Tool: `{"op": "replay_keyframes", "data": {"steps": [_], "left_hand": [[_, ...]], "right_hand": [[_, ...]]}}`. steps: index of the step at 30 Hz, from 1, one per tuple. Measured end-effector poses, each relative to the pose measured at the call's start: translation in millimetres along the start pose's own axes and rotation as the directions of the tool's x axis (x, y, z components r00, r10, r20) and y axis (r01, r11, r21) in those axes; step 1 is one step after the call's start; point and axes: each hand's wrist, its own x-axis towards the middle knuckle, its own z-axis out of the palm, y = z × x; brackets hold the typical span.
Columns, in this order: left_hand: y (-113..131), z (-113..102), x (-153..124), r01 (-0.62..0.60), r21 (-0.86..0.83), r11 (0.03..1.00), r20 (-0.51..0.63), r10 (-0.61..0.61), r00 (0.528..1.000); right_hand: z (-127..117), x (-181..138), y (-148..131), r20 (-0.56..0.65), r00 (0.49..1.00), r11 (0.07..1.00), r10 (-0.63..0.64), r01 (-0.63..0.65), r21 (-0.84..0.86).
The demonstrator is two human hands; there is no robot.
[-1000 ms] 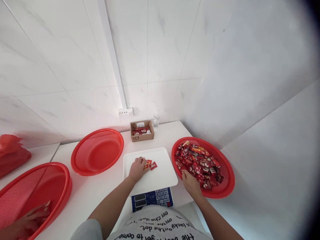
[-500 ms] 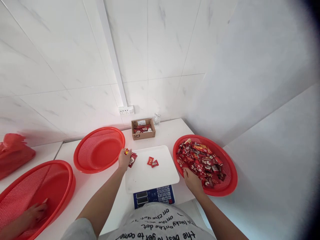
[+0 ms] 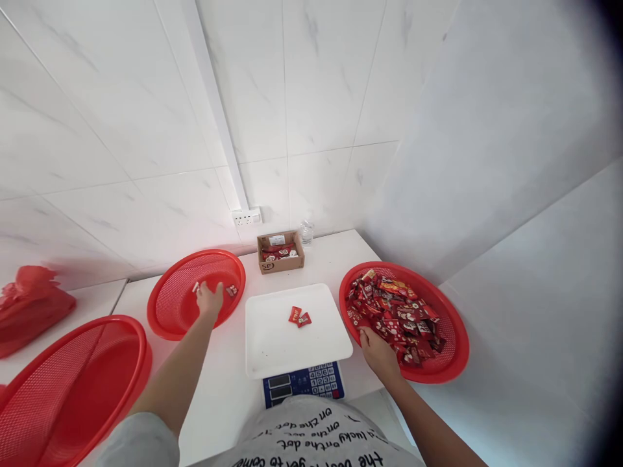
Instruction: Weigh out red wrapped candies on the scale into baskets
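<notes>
Red pkts; shiny, wht print

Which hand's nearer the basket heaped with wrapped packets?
Right. The right hand is at the near-left rim of the heaped basket; the left hand is across the white tray, over another red basket.

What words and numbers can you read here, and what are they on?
"SF": brown cardboard box
"4 5 6": square keys on the flat blue scale panel
"1 2 3": same keys
"0": same keys
"on the dot": grey cloth shirt, upside down
"lucky": same shirt; its other words are partly blurred or cut off
Too small to read: white paper label in the box, small shiny red packets
</notes>
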Motion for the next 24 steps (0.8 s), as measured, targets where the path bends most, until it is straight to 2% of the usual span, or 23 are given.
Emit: {"op": "replay_keyframes", "data": {"steps": [2, 3, 4, 5, 6, 8, 9, 10, 11, 12, 18, 21, 24], "left_hand": [[6, 24, -22, -0.109, 0.037, 0.993, 0.049, 0.107, 0.993], [10, 37, -35, -0.185, 0.042, 0.982, 0.096, 0.18, 0.979], [14, 50, -50, -0.293, 0.036, 0.955, 0.167, 0.284, 0.944], [17, 63, -65, -0.495, 0.035, 0.868, 0.301, 0.463, 0.834], [21, 75, -80, -0.648, 0.007, 0.762, 0.433, 0.582, 0.689], [26, 94, -108, -0.819, -0.086, 0.568, 0.609, 0.68, 0.408], [28, 101, -120, -0.861, -0.109, 0.497, 0.65, 0.691, 0.316], [30, 106, -129, -0.888, -0.107, 0.448, 0.667, 0.695, 0.27], [32, 110, -136, -0.903, -0.087, 0.42, 0.67, 0.696, 0.259], [32, 112, -141, -0.911, -0.056, 0.409, 0.665, 0.696, 0.272], [28, 109, -140, -0.878, 0.084, 0.471, 0.663, 0.631, 0.403], [24, 100, -134, -0.834, 0.143, 0.532, 0.654, 0.582, 0.483], [23, 82, -120, -0.766, 0.205, 0.609, 0.593, 0.546, 0.592]], "right_hand": [[-1, -1, -1, -0.003, 1.0, 1.0, -0.003, 0.003, -0.002], [-1, -1, -1, -0.003, 1.0, 1.0, -0.008, 0.008, -0.005], [-2, -2, -2, -0.002, 1.0, 1.0, -0.011, 0.011, -0.009], [-2, -2, -2, -0.003, 1.0, 1.0, -0.015, 0.015, -0.012], [-3, -2, -3, -0.002, 1.0, 1.0, -0.017, 0.017, -0.015], [-3, -3, -3, 0.004, 1.0, 1.0, -0.012, 0.012, -0.02], [-3, -3, -3, 0.003, 1.0, 1.0, -0.012, 0.013, -0.021], [-3, -3, -3, 0.001, 1.0, 1.0, -0.015, 0.015, -0.02], [-3, -3, -3, -0.004, 1.0, 1.0, -0.02, 0.02, -0.018], [-3, -3, -3, -0.01, 1.0, 1.0, -0.023, 0.023, -0.014], [-6, -4, -4, -0.008, 1.0, 1.0, -0.017, 0.017, 0.005], [-5, -3, -4, -0.004, 1.0, 1.0, -0.021, 0.021, 0.017], [-2, 2, 0, 0.029, 1.0, 0.998, -0.012, 0.01, 0.069]]}}
